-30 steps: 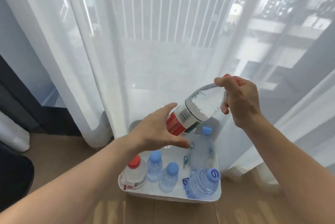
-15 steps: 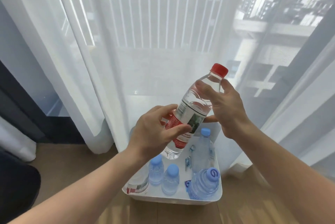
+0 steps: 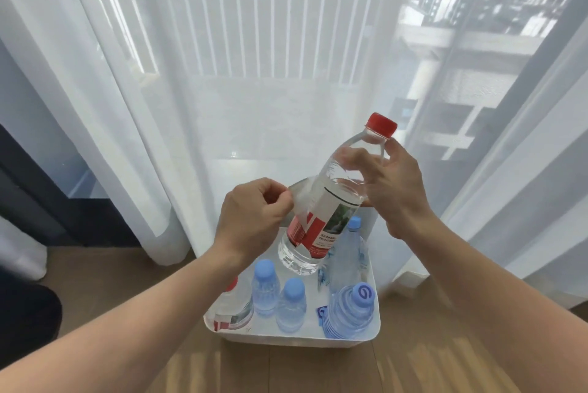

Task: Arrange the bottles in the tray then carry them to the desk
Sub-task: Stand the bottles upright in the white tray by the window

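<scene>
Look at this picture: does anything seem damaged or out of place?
Yes. The label on the red-capped bottle looks partly peeled away: the left hand pinches a loose flap, while the right hand holds the bottle tilted above the tray.

In front of me I see a sheer white curtain hanging across the whole window. On my left it gathers into thick folds that reach down to the wooden floor. Through the fabric I make out the pale upright bars of a railing, and further right the blurred shapes of buildings outside. Another curtain panel falls at an angle along the right edge. Low on the left, a dark frame runs behind the folds. A dark rounded object sits on the floor in the lower left corner; I cannot tell what it is.
</scene>
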Available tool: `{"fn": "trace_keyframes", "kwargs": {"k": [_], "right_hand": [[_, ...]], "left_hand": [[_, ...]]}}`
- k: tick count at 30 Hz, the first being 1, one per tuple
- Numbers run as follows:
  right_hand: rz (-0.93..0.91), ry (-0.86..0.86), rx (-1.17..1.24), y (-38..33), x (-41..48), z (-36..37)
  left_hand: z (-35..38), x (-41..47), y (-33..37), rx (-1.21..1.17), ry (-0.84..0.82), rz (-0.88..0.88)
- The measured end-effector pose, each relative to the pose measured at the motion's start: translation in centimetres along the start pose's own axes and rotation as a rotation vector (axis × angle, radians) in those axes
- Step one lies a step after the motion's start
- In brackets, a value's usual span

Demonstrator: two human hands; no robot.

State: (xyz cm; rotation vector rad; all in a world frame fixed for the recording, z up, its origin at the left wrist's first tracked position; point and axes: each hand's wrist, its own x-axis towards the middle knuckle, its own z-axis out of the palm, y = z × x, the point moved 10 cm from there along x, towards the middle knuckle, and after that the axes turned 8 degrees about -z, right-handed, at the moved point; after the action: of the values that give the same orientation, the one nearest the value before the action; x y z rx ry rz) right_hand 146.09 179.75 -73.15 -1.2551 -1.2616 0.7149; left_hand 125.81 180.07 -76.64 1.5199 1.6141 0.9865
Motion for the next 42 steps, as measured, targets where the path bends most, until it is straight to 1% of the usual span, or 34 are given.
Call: {"fn": "trace_keyframes", "kwargs": {"k": [2, 5, 9, 12, 13, 15, 17, 18, 21, 23, 24, 26, 27, 28, 29, 30, 31, 32, 33, 34, 37, 39, 40, 42], "right_hand": [[-0.078, -0.004, 0.027, -0.6, 0.3, -0.6], [-0.176, -0.014, 0.057, -1.5, 0.5, -0.6], [-0.216, 0.016, 0.096, -1.9, 0.7, -0.8], [-0.261, 0.021, 0.060, -2.6, 0.7, -0.6], [-0.282, 0.003, 0.031, -2.9, 0.7, -0.3], [-0.296, -0.089, -0.019, -3.1, 0.6, 0.8], [-0.281, -0.198, -0.041, -2.9, 0.4, 1.7], [-0.269, -0.217, -0.023, -2.7, 0.3, 1.7], [-0.196, -0.212, 0.100, -2.0, 0.4, 0.9], [-0.154, -0.227, 0.139, -1.6, 0.6, 0.8], [-0.146, -0.224, 0.141, -1.4, 0.8, 0.7], [-0.162, -0.206, 0.141, -1.5, 0.9, 0.5], [-0.175, -0.201, 0.128, -1.6, 0.9, 0.5], [-0.183, -0.201, 0.102, -1.5, 0.9, 0.5], [-0.189, -0.205, 0.073, -1.3, 0.8, 0.8], [-0.184, -0.211, 0.044, -1.2, 0.8, 1.1], [-0.187, -0.226, 0.013, -1.2, 0.7, 1.6], [-0.194, -0.243, -0.032, -1.2, 0.6, 2.1], [-0.192, -0.259, -0.064, -1.0, 0.6, 2.7], [-0.175, -0.264, -0.067, -0.8, 0.4, 3.2], [-0.129, -0.246, -0.007, -0.3, -0.5, 4.7], [-0.068, -0.301, -0.006, 0.3, -0.8, 5.7], [0.026, -0.323, 0.077, 1.1, -0.7, 5.8], [0.300, -0.322, 0.366, 3.1, -0.6, 5.4]], "left_hand": [[0.2, 0.6, -1.4, -0.061, -0.047, -0.102], [0.9, 0.9, -2.2, -0.137, -0.088, -0.186], [1.1, 1.4, -3.0, -0.240, -0.116, -0.296], [2.3, 0.8, -3.4, -0.362, -0.200, -0.397], [2.7, 0.7, -3.3, -0.378, -0.219, -0.411], [2.8, 0.9, -3.0, -0.408, -0.211, -0.424], [2.1, 1.6, -2.5, -0.439, -0.182, -0.406], [1.7, 2.0, -2.0, -0.427, -0.180, -0.371], [1.0, 3.0, -1.0, -0.250, -0.166, -0.242], [1.0, 3.1, -1.0, -0.184, -0.140, -0.206], [1.1, 3.1, -1.2, -0.239, -0.132, -0.223], [0.7, 2.8, -1.8, -0.452, -0.073, -0.292], [-0.1, 2.7, -1.8, -0.514, -0.016, -0.285], [-0.8, 2.8, -1.3, -0.494, 0.025, -0.235], [-1.1, 2.8, -0.2, -0.422, 0.006, -0.146], [-0.4, 2.5, 1.4, -0.331, -0.096, -0.052], [0.9, 2.0, 2.8, -0.222, -0.235, 0.021], [2.2, 1.3, 3.6, -0.115, -0.358, 0.063], [3.3, 0.8, 4.0, -0.023, -0.435, 0.088], [3.9, 0.5, 4.3, 0.023, -0.468, 0.099], [3.8, 0.7, 4.1, 0.001, -0.445, 0.092], [3.0, 0.9, 3.6, -0.035, -0.428, 0.081], [2.4, 1.1, 3.2, -0.052, -0.417, 0.070], [1.1, 1.5, 2.1, -0.086, -0.404, 0.032]]}}
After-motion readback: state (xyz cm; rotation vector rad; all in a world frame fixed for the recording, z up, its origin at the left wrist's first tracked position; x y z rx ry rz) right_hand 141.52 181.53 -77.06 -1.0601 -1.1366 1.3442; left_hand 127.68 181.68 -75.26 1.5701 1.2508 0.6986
